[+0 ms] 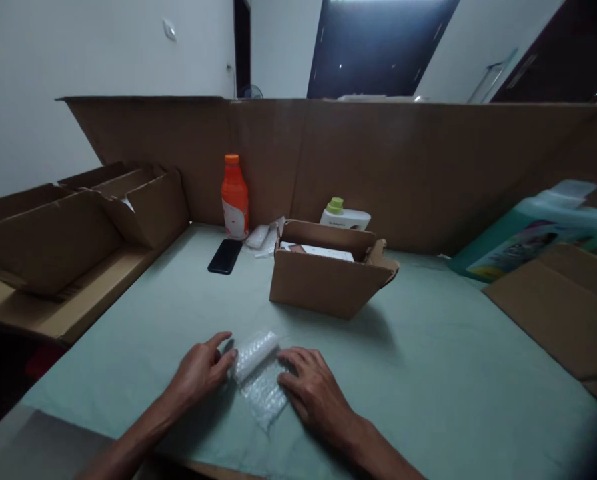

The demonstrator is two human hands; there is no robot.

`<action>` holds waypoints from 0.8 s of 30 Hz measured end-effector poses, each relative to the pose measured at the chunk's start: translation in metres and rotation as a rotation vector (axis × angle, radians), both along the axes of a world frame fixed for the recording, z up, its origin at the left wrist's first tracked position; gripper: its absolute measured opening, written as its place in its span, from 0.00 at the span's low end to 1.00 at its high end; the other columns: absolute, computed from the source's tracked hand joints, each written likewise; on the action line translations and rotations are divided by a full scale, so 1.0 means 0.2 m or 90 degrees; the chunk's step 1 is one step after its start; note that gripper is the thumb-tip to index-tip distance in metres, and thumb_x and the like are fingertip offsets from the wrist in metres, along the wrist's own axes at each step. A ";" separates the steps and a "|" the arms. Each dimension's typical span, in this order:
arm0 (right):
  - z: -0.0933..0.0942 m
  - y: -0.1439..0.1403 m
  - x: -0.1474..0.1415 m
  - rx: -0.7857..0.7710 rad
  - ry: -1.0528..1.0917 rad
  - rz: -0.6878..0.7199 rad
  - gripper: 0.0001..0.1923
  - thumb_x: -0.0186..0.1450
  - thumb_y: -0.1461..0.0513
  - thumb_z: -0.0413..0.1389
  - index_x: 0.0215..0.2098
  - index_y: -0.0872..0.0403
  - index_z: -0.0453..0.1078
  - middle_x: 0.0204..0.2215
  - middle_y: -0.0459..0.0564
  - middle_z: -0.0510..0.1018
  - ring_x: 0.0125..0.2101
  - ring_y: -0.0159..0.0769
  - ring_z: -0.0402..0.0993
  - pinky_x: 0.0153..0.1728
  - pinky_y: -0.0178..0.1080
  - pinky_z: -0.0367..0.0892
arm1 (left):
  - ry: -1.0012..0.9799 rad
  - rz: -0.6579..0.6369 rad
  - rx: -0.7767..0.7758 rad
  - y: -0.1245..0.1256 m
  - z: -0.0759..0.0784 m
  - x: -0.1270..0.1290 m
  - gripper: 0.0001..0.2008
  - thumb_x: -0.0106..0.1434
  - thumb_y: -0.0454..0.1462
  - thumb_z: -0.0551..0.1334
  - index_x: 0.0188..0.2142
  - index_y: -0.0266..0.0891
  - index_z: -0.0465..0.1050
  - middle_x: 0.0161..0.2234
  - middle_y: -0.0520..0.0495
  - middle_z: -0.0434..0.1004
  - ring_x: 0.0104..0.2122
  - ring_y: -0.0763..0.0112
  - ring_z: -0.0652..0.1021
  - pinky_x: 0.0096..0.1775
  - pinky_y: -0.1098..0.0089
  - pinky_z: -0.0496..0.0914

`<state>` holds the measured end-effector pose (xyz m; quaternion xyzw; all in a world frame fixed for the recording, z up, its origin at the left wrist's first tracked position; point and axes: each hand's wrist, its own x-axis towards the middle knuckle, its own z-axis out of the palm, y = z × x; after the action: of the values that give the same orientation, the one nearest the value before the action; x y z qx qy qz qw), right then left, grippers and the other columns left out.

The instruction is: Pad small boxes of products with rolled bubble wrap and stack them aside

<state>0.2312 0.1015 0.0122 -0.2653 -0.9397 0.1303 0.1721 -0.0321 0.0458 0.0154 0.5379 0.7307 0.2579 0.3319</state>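
A sheet of clear bubble wrap lies on the cloth-covered table, its far part rolled into a bundle; what is inside cannot be made out. At the left end of the bundle is my left hand, index finger stretched out and thumb tip at the wrap's edge. My right hand rests by the right edge of the wrap, its fingers loosely bent and apart from the thumb, fingertips touching the plastic. Just beyond stands an open cardboard box with a white box inside.
An orange bottle, a black phone and plastic wrapping sit at the back left. Behind the box is a white bottle. Cardboard boxes line the left; teal bottles and a cardboard piece are right.
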 end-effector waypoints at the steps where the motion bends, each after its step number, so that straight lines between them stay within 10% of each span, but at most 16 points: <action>1: 0.00 0.01 0.02 0.002 0.006 -0.006 0.10 0.66 0.69 0.53 0.36 0.52 0.76 0.51 0.55 0.78 0.52 0.47 0.71 0.51 0.52 0.67 | 0.067 0.016 0.008 -0.02 0.02 -0.04 0.28 0.65 0.49 0.53 0.56 0.34 0.72 0.21 0.50 0.76 0.23 0.64 0.76 0.29 0.67 0.66; 4: 0.00 0.01 0.11 -0.010 0.027 -0.030 0.09 0.67 0.66 0.54 0.40 0.54 0.76 0.50 0.59 0.78 0.51 0.50 0.72 0.49 0.55 0.67 | 0.203 0.027 0.164 -0.09 0.07 -0.05 0.22 0.66 0.48 0.55 0.53 0.40 0.74 0.33 0.45 0.81 0.33 0.60 0.80 0.36 0.63 0.71; 7: 0.03 -0.06 0.13 -0.048 0.011 -0.023 0.09 0.66 0.63 0.57 0.44 0.54 0.75 0.52 0.59 0.77 0.52 0.51 0.71 0.51 0.56 0.67 | 0.245 -0.149 0.356 -0.12 0.07 0.11 0.19 0.64 0.43 0.61 0.53 0.44 0.73 0.49 0.41 0.79 0.48 0.55 0.77 0.49 0.58 0.72; 10: 0.02 -0.13 0.08 -0.075 -0.042 0.000 0.17 0.64 0.59 0.61 0.51 0.52 0.73 0.56 0.58 0.75 0.55 0.52 0.69 0.53 0.56 0.66 | 0.290 -0.305 0.350 -0.08 0.01 0.26 0.23 0.59 0.37 0.64 0.54 0.46 0.72 0.53 0.41 0.75 0.51 0.51 0.74 0.52 0.54 0.71; 14: -0.04 -0.14 0.02 -0.030 -0.038 -0.014 0.11 0.67 0.68 0.54 0.46 0.52 0.74 0.54 0.55 0.77 0.53 0.47 0.71 0.51 0.50 0.67 | 0.344 -0.154 0.253 0.09 -0.06 0.07 0.25 0.56 0.35 0.62 0.55 0.45 0.72 0.50 0.39 0.76 0.48 0.50 0.75 0.50 0.52 0.71; 20: -0.06 -0.05 0.06 0.005 0.022 0.001 0.12 0.64 0.72 0.53 0.39 0.52 0.74 0.51 0.54 0.79 0.51 0.46 0.72 0.50 0.49 0.66 | 0.430 0.168 0.252 0.11 0.06 -0.33 0.25 0.66 0.38 0.52 0.61 0.33 0.64 0.49 0.34 0.75 0.48 0.49 0.75 0.51 0.49 0.70; 24: 0.00 0.02 0.21 0.071 0.004 0.020 0.16 0.60 0.74 0.50 0.38 0.52 0.73 0.54 0.56 0.77 0.53 0.47 0.71 0.49 0.51 0.67 | 0.431 -0.044 0.353 0.04 0.04 -0.13 0.28 0.65 0.46 0.61 0.61 0.37 0.66 0.60 0.34 0.68 0.60 0.48 0.68 0.59 0.51 0.66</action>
<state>0.2738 0.1048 0.0127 -0.2403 -0.9490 0.0810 0.1872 -0.0588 0.0547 0.0239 0.6853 0.6826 0.2424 -0.0748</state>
